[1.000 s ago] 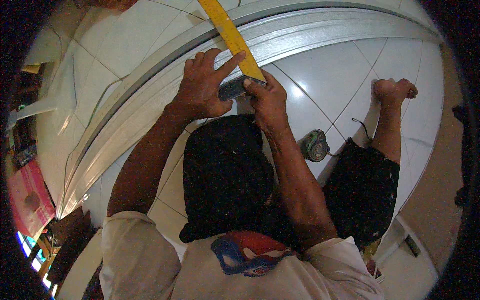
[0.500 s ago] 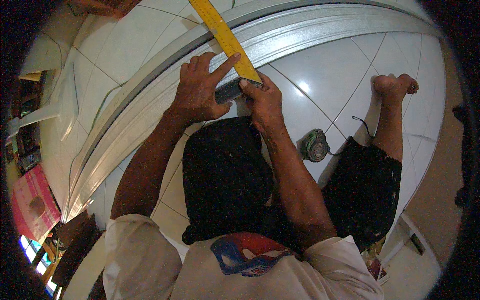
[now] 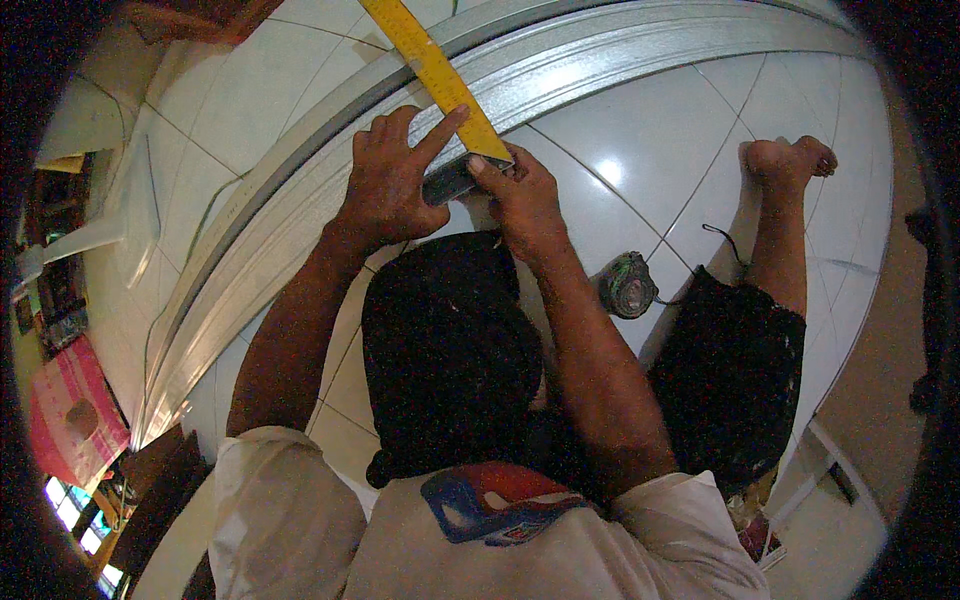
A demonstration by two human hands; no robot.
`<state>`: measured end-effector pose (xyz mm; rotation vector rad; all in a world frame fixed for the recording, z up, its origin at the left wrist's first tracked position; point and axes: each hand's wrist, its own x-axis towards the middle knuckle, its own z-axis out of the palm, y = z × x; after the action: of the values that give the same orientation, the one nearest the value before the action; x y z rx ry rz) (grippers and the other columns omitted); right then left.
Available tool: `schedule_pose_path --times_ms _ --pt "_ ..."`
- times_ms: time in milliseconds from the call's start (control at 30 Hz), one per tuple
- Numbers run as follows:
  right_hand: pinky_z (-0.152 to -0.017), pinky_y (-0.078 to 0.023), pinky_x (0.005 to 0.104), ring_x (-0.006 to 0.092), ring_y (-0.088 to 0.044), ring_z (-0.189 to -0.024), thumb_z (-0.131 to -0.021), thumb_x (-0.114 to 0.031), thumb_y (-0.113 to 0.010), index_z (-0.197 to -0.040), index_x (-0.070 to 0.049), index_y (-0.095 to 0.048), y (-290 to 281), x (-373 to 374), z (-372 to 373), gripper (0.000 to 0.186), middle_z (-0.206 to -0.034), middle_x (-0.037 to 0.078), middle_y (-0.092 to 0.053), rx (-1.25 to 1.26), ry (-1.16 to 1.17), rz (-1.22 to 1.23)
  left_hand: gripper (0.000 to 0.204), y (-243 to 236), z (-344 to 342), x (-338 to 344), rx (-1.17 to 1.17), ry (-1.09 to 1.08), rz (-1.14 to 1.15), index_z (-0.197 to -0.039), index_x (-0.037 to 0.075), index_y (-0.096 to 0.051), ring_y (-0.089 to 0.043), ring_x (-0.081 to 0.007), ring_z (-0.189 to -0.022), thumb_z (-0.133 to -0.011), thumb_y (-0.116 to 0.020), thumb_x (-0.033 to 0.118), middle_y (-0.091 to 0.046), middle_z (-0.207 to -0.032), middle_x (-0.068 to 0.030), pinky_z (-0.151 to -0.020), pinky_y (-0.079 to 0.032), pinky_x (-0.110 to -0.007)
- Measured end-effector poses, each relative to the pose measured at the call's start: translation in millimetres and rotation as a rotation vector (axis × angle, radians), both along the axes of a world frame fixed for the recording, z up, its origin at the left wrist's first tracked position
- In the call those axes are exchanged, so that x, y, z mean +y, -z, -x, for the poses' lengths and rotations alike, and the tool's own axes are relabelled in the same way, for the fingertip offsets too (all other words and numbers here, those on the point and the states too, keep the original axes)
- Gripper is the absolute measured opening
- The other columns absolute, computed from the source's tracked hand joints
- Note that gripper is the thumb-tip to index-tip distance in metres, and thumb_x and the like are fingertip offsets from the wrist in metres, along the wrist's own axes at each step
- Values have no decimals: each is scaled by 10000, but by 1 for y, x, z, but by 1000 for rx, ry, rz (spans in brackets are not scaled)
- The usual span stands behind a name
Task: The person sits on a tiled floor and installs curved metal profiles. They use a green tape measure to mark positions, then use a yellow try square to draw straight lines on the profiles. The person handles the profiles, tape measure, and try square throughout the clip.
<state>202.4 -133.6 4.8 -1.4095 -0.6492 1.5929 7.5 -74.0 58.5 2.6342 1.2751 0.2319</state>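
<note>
A try square with a yellow ruled blade and a dark grey stock lies over long silvery metal channels. My left hand is on it, the thumb at the stock's end and the forefinger stretched onto the blade. At the corner where blade and stock meet, my right hand grips the square, its thumb on top and its other fingers partly hidden beneath. Part of the stock is covered by my hands.
A worn tape measure with a dark strap lies on the white tiled floor to the right, beside my bent leg. The channels curve across from lower left to upper right. Far left are a white fan-like blade and a pink patterned cloth.
The view has shifted slightly. Both hands keep the same hold on the try square, which still crosses the channels.
</note>
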Motion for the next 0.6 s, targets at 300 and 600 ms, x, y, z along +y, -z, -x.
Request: schedule_pose_path --times_ms 300,600 --pt "-649 -513 314 176 -652 -833 -1002 -170 -639 -1185 -36 -726 -36 -1 -70 243 -1061 94 -740 -417 -235 -184 1202 4 -3 -2 42 -26 8 -1645 296 -363 -483 -481 -1300 -544 -846 294 -474 -1441 -294 -1064 -382 -604" --pt "-689 -578 373 214 -726 -723 -975 -112 -723 -1060 -46 -707 -11 12 -16 110 -850 117 -750 -838 74 -543 1191 9 -6 -4 47 -45 -88 -1629 302 -401 -509 -409 -1230 -535 -867 233 -496 -1386 -241 -947 -398 -516"
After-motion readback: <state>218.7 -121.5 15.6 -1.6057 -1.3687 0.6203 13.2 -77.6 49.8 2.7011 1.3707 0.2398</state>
